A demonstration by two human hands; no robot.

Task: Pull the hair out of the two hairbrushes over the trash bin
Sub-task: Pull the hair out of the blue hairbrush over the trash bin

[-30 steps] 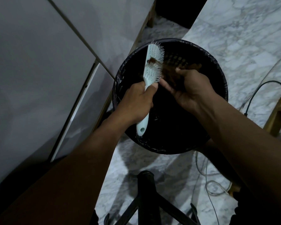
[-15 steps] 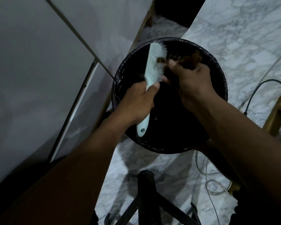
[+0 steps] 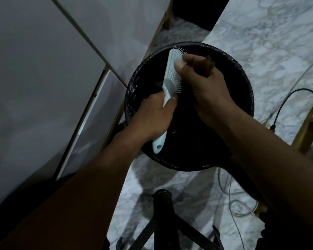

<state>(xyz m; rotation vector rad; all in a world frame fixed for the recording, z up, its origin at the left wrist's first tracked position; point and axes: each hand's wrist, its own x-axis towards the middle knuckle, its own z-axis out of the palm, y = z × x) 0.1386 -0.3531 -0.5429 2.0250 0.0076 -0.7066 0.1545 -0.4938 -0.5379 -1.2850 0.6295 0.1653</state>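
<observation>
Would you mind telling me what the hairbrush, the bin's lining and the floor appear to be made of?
The hairbrush looks like moulded plastic, pale mint with a smooth satin handle and thin stiff bristles. The trash bin seems lined with a thin black plastic bag, going by its crinkled glossy rim. The floor looks like polished marble or marble-look tile, white with grey veining.

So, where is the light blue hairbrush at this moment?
In the head view, the hairbrush is at centre, over the black trash bin. The left hand grips its handle, and the right hand is on its bristles.
</observation>
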